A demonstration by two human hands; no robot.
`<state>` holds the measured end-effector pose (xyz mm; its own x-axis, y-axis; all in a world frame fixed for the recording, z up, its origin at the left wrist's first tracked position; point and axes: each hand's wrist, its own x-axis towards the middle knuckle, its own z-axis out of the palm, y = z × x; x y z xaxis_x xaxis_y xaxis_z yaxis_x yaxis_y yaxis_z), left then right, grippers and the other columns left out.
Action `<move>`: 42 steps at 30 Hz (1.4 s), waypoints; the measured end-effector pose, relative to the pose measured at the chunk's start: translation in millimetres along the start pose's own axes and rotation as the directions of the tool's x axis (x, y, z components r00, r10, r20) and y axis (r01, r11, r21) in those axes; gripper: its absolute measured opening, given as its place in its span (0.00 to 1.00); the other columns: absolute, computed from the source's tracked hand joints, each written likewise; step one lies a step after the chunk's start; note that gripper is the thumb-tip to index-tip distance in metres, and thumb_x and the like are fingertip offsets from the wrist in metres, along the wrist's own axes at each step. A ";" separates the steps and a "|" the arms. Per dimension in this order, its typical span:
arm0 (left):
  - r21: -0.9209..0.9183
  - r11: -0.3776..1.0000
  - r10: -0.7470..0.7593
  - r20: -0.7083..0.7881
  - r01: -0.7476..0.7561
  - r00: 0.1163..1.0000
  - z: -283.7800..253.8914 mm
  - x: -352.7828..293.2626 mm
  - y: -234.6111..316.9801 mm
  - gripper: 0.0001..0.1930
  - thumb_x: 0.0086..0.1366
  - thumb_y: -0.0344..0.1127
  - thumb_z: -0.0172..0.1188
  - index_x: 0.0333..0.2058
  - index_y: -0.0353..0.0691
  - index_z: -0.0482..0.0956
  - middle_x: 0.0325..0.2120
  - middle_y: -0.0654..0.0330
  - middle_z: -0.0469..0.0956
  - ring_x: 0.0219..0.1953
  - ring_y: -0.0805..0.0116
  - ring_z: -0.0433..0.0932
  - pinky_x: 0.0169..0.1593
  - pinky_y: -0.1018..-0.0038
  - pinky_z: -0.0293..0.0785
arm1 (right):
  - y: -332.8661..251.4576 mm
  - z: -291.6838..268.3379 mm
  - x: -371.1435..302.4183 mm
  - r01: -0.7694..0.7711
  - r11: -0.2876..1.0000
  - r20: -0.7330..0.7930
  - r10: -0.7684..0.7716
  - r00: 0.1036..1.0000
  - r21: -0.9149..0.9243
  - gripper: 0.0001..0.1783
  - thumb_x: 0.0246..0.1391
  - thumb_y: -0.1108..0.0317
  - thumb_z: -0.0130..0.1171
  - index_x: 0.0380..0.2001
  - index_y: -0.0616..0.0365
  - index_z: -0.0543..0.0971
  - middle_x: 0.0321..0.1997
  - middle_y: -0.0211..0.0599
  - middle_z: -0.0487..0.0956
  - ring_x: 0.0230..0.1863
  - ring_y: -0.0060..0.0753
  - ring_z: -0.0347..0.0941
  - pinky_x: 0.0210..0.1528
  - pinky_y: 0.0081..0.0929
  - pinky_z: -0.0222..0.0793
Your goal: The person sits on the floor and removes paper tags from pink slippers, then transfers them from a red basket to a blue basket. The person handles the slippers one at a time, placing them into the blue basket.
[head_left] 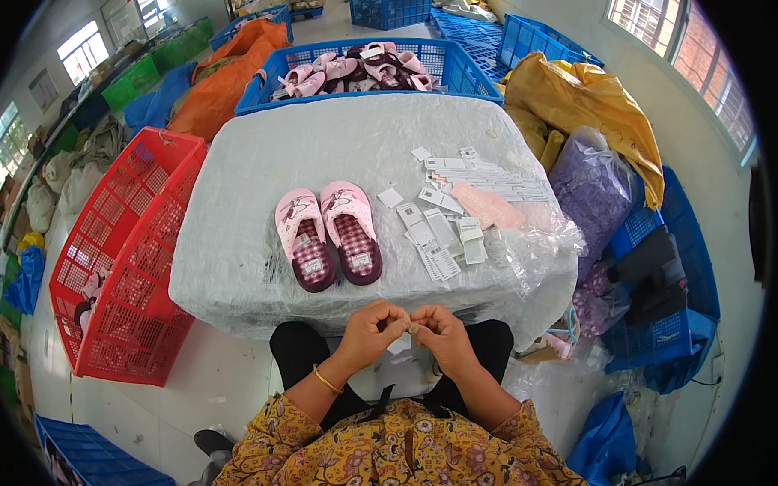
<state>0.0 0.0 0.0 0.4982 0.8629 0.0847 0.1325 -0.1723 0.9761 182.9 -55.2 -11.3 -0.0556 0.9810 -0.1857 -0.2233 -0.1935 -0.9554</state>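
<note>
My left hand [371,335] and my right hand [444,337] meet over my lap, just off the near edge of the wrapped table [257,136]. Thumb and fingers are pinched together on both; whatever is between them is too small to make out. On the plastic-covered top, a pair of pink slippers [349,231] with plaid insoles and dark maroon trim lies side by side, toes pointing away from me. To their right spread many white paper labels [441,233], some overlapping. A pink card [488,207] lies among them.
Beyond the table, a blue crate [473,79] holds a pile of similar slippers [374,68]. A tall red crate [115,252] stands at the left. On the right are a yellow sack [585,99], a purple plastic bag [588,185] and another blue crate [694,258].
</note>
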 end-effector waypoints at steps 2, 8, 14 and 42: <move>0.057 0.998 0.032 0.010 -0.033 0.999 -4.4 1.6 5.4 0.06 0.63 0.33 0.62 0.38 0.39 0.81 0.28 0.63 0.73 0.30 0.72 0.72 0.34 0.76 0.70 | -3.6 2.5 1.6 0.007 1.000 -0.019 -0.008 1.000 -0.030 0.12 0.62 0.71 0.59 0.49 0.58 0.76 0.36 0.20 0.77 0.36 0.13 0.68 0.37 0.15 0.66; 0.662 0.673 0.559 -0.162 -0.330 0.813 -80.6 33.9 10.8 0.10 0.55 0.26 0.60 0.37 0.42 0.81 0.38 0.57 0.76 0.40 0.57 0.75 0.44 0.66 0.72 | -39.6 7.6 -1.5 0.063 0.967 0.075 -0.046 0.996 -0.246 0.07 0.62 0.71 0.59 0.42 0.60 0.77 0.32 0.19 0.73 0.33 0.12 0.65 0.36 0.14 0.64; 0.929 0.174 0.555 0.181 -0.325 0.812 -145.7 84.3 1.7 0.12 0.57 0.27 0.56 0.39 0.46 0.82 0.56 0.57 0.71 0.61 0.57 0.66 0.62 0.60 0.61 | -79.6 10.0 15.7 0.325 0.944 0.499 -0.305 0.811 0.049 0.04 0.63 0.71 0.57 0.39 0.59 0.77 0.43 0.32 0.70 0.40 0.20 0.65 0.42 0.19 0.63; 0.784 0.482 0.370 0.224 -0.392 0.902 -110.0 113.6 -8.2 0.06 0.53 0.34 0.60 0.28 0.43 0.85 0.55 0.58 0.73 0.54 0.57 0.70 0.58 0.59 0.61 | -23.5 46.5 122.4 0.176 0.801 -0.099 -0.281 0.955 -0.572 0.14 0.51 0.76 0.62 0.41 0.60 0.74 0.26 0.41 0.80 0.26 0.34 0.78 0.31 0.31 0.72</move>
<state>-38.7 151.7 23.6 0.6901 0.6081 0.3924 0.5402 -0.7936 0.2800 136.2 68.9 -0.9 0.1056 0.9921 0.0680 0.3678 0.0245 -0.9296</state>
